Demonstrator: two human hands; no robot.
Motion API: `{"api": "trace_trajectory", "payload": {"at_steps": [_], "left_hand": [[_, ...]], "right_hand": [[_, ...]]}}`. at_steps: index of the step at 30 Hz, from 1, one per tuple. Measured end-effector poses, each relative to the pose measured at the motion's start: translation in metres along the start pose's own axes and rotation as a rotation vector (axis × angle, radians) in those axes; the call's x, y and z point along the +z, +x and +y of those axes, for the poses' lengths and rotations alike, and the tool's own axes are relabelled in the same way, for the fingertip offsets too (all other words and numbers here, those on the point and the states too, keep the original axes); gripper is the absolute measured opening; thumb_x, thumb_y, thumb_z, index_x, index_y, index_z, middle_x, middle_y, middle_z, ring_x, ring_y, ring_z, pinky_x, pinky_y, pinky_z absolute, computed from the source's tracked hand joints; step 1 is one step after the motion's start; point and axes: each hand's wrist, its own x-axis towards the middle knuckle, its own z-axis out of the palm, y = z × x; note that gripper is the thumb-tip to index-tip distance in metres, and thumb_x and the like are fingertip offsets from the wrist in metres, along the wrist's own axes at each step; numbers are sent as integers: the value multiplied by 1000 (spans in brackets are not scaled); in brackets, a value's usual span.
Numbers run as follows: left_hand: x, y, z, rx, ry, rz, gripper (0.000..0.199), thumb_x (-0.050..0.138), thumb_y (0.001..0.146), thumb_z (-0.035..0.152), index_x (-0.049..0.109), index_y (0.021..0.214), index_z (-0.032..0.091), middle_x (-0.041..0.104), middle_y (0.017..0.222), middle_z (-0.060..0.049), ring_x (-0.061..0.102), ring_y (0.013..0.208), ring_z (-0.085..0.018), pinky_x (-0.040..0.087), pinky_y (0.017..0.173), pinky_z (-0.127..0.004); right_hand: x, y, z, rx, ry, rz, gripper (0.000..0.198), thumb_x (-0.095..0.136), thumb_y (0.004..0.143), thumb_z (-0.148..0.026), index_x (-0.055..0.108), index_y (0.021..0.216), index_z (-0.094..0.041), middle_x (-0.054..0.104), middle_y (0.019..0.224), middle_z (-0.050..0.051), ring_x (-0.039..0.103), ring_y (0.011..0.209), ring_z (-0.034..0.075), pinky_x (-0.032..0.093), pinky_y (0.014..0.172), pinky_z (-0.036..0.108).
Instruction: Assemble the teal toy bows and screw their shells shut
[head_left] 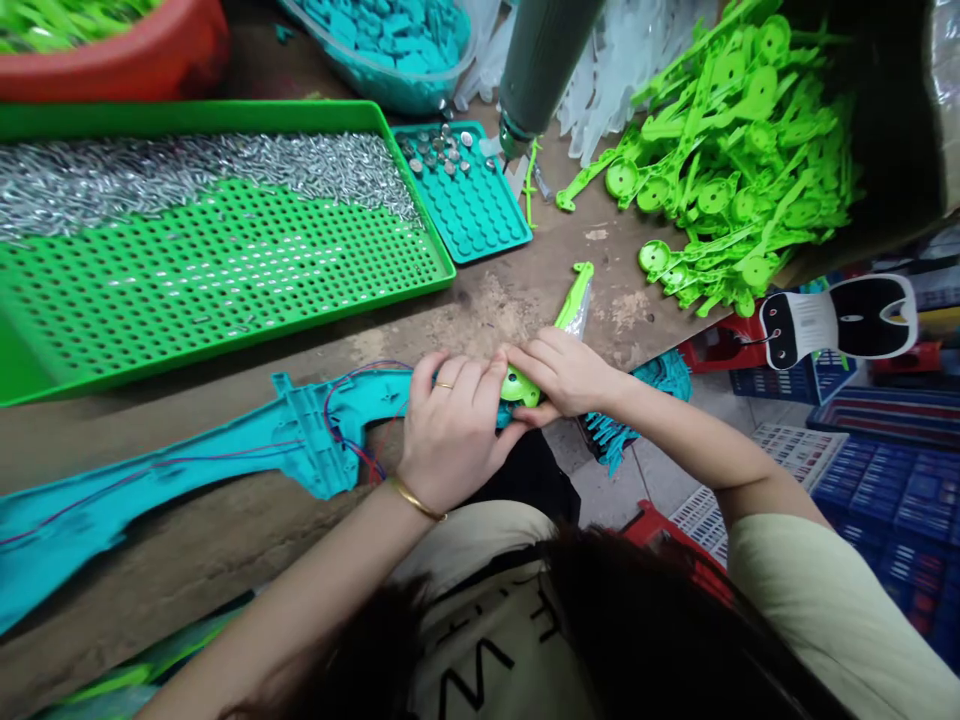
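Observation:
My left hand (454, 425), with a ring and a bracelet, is closed over the right end of a long teal plastic shell (322, 425). Red and blue wires run along this shell. Close beside it, my right hand (564, 372) is closed on a bright green plastic part (576, 298), whose narrow arm points away over the table. The rounded end of the green part shows between my hands, against the teal end. My fingers hide how the two pieces meet. Along the green arm lies a clear, shiny strip.
A green perforated tray (442, 268) of small metal pins stands left. Behind are a teal tray (480, 215) with metal discs, a basin (352, 75) of teal pieces and a red tub (150, 65). A powered driver (544, 70) hangs overhead. Green parts (739, 160) are heaped right.

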Motion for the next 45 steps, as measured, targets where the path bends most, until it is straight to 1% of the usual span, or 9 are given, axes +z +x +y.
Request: {"api": "trace_trajectory", "payload": {"at_steps": [8, 14, 20, 24, 27, 32, 37, 41, 45], "left_hand": [[-2, 6, -6, -19, 51, -2, 63, 62, 85, 50, 56, 126, 2, 68, 107, -19, 58, 101, -32, 35, 101, -49], [-14, 9, -6, -98, -17, -129, 81, 68, 78, 59, 48, 135, 4, 64, 120, -21, 57, 112, -35, 32, 106, -52], [-17, 19, -9, -145, -79, -173, 62, 59, 86, 53, 54, 131, 10, 64, 123, -19, 56, 117, -35, 28, 111, -56], [-13, 24, -8, -131, -67, -195, 54, 58, 87, 50, 58, 125, 12, 67, 116, -18, 59, 112, -34, 31, 109, -55], [-12, 24, -8, -133, -52, -186, 53, 58, 87, 52, 59, 123, 13, 68, 114, -16, 60, 108, -33, 34, 105, -52], [-13, 24, -9, -140, -57, -202, 58, 61, 84, 54, 58, 124, 12, 67, 115, -17, 58, 109, -34, 33, 104, -50], [-13, 26, -5, -180, -31, -230, 61, 66, 81, 54, 58, 125, 13, 66, 113, -17, 56, 110, -36, 34, 102, -51], [-14, 28, 0, -235, -66, -231, 53, 66, 81, 50, 59, 121, 15, 65, 115, -15, 56, 111, -36, 35, 99, -50], [-15, 29, 4, -256, -92, -216, 47, 63, 83, 48, 60, 118, 17, 65, 114, -14, 56, 110, -35, 35, 98, -50]], "right_hand": [[-24, 12, 28, 127, 132, -99, 68, 33, 92, -69, 58, 125, -15, 66, 110, 13, 57, 106, 26, 39, 101, 52], [-48, 34, 56, 449, 205, 22, 44, 40, 97, -54, 66, 104, -19, 67, 103, 9, 60, 102, 23, 43, 94, 42], [-2, 47, 133, 856, -50, 143, 40, 42, 96, -48, 60, 104, -14, 59, 104, 14, 56, 107, 30, 43, 97, 55], [33, 57, 180, 897, -90, 184, 51, 45, 91, -62, 60, 93, -13, 57, 105, 17, 58, 103, 33, 43, 95, 64], [35, 55, 189, 885, -122, 273, 48, 49, 88, -64, 59, 84, -17, 60, 99, 16, 59, 98, 33, 48, 90, 62], [-20, 16, 156, 848, -28, 480, 41, 41, 94, -59, 56, 91, -20, 63, 86, 7, 65, 82, 23, 56, 75, 48], [-76, -12, 57, 800, 439, 903, 12, 44, 98, -38, 44, 104, -27, 68, 107, 9, 72, 84, 16, 51, 50, 22], [-75, -3, -18, 694, 611, 688, 13, 49, 96, -29, 47, 109, -27, 68, 100, 4, 72, 83, 13, 58, 57, 23], [-66, 7, -43, 612, 500, 438, 13, 51, 94, -27, 55, 107, -24, 67, 98, 2, 70, 83, 13, 62, 72, 29]]}}
